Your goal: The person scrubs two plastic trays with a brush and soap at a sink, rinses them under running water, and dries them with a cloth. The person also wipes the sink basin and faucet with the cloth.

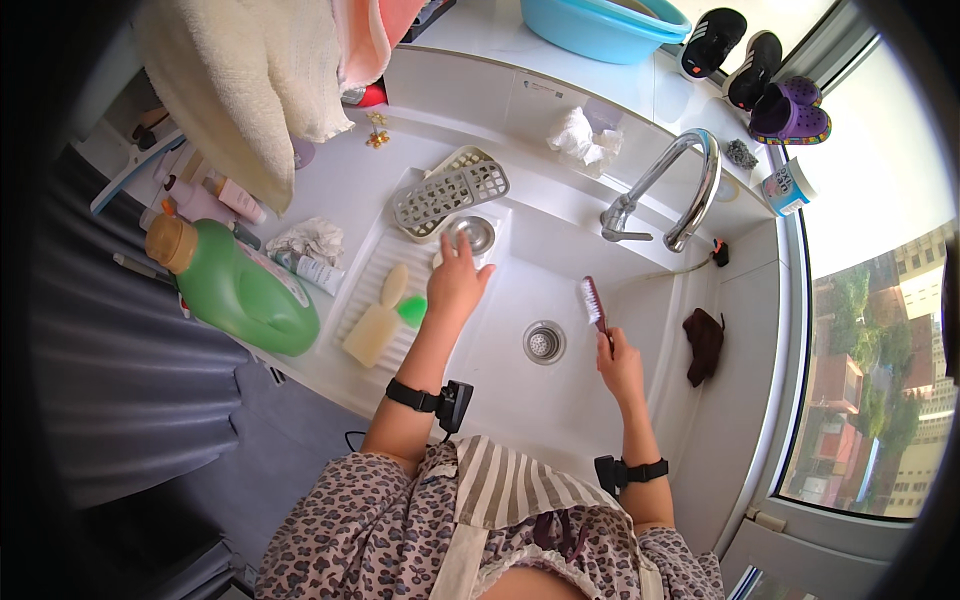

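My right hand (621,366) grips a scrub brush (592,300) with a dark red handle and white bristles. It is above the right side of the white sink basin (495,375). My left hand (454,281) is over the ribbed washboard (375,259) beside the basin, fingers apart, with nothing visible in it. Its fingertips overlap the near edge of a small round metal dish (478,232); I cannot tell whether they touch. Left of that wrist lie a cream soap bar (370,336), an oval bar (394,285) and a bright green piece (412,310). Behind the dish sits a grey perforated tray (450,193).
A chrome faucet (705,187) arches over the basin's far right, and a drain (543,343) sits in its floor. A large green bottle (247,292) stands at the left. A dark brown cloth (703,346) lies on the right ledge. Towels (225,67) hang at upper left.
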Demonstrator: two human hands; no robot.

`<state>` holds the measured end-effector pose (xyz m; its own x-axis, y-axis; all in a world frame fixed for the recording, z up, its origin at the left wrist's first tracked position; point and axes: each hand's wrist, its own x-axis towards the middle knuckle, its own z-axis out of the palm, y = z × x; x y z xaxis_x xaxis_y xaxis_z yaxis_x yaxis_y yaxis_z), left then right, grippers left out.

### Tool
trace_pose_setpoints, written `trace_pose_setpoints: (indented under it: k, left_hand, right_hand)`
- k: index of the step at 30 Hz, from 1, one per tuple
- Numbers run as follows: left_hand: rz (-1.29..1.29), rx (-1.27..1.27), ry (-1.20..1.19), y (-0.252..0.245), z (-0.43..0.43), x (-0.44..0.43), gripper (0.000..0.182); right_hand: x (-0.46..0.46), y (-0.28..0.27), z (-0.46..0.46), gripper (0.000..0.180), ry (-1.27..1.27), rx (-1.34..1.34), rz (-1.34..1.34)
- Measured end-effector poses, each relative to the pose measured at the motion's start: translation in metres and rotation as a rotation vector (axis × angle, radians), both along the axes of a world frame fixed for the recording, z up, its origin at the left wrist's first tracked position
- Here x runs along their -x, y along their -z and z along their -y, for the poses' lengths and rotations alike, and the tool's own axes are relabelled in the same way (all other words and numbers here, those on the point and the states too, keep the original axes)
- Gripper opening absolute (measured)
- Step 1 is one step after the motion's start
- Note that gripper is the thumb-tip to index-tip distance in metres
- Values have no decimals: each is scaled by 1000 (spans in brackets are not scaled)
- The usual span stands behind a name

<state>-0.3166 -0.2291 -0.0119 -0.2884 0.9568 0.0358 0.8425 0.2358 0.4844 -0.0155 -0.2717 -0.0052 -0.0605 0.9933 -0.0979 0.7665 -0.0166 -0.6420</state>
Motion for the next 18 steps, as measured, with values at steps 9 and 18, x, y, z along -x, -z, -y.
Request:
trace_pose_setpoints:
  k: [9, 18]
  left_hand:
    - [149, 632, 796, -3, 41, -59, 52]
    - [1611, 83, -64, 21, 32, -58, 29]
  right_hand:
    - [-24, 131, 21, 34, -89, 34, 485]
    - [94, -25, -33, 24, -101, 749, -813]
